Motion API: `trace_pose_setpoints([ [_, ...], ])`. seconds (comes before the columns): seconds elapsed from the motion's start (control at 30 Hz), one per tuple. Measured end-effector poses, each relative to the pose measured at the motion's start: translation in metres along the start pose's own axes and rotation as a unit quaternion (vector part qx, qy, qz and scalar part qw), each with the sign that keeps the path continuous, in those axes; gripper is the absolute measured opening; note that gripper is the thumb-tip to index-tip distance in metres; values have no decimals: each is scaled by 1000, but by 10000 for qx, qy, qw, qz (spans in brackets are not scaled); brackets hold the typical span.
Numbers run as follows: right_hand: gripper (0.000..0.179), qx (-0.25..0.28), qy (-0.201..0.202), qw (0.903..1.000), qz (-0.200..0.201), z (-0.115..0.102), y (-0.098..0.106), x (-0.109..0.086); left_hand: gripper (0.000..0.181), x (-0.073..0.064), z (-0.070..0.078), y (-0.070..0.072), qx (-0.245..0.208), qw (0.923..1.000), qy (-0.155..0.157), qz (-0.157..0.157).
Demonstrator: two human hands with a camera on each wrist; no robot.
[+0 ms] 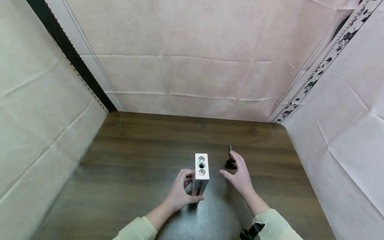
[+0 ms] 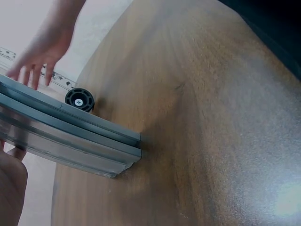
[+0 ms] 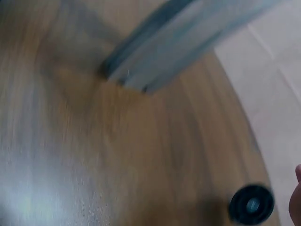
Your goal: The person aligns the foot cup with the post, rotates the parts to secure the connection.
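My left hand grips a silver aluminium profile, held upright with its lower end close to the wooden tabletop. Its top face shows three round holes in a row, the middle one dark. Long grooves run down the profile in the left wrist view. To the right, my right hand has its thumb and fingers spread apart and holds nothing. Just beyond those fingers is a black levelling foot with a round base and a threaded stem pointing up. A screw head shows in the foot's centre.
The brown wood-grain table has rounded far corners. Pale cloth hangs behind it and on both sides, with a black strip at left and a floral border at right. A black strap is on the right wrist.
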State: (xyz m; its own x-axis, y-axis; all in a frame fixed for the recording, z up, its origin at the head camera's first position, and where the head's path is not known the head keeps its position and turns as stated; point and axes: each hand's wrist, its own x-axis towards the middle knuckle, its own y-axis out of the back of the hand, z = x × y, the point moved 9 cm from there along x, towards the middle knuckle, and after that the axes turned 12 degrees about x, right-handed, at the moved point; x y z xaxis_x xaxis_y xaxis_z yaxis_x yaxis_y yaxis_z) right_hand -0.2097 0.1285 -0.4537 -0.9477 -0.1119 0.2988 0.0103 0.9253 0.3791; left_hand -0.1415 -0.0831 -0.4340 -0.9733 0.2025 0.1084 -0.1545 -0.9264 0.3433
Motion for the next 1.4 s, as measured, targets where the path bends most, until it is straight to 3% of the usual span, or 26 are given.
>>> trace_pose_setpoints([
  [0.23,84,-644,-734,9913,879,50,18,-9,71,-1,-8,-1,-164,9998,149,3],
  [0.5,90,-1019,-1699,9654,1694,92,24,-22,73,0,-14,-4,-119,9999,68,10],
  [0.67,95,-1097,-2108,9538,1838,106,18,-21,78,1,-29,-7,-156,9997,-63,177],
  [0.93,94,-1378,-2437,9413,1889,114,8,-20,82,-2,-22,-5,-375,9946,-937,260],
  [1.3,78,-1597,-2573,9324,1972,118,6,-16,79,-4,-19,-5,-499,9938,-959,274],
  [1.4,71,-1529,-2552,9344,1958,121,6,-15,79,-5,-19,-3,-536,9922,-1074,325],
])
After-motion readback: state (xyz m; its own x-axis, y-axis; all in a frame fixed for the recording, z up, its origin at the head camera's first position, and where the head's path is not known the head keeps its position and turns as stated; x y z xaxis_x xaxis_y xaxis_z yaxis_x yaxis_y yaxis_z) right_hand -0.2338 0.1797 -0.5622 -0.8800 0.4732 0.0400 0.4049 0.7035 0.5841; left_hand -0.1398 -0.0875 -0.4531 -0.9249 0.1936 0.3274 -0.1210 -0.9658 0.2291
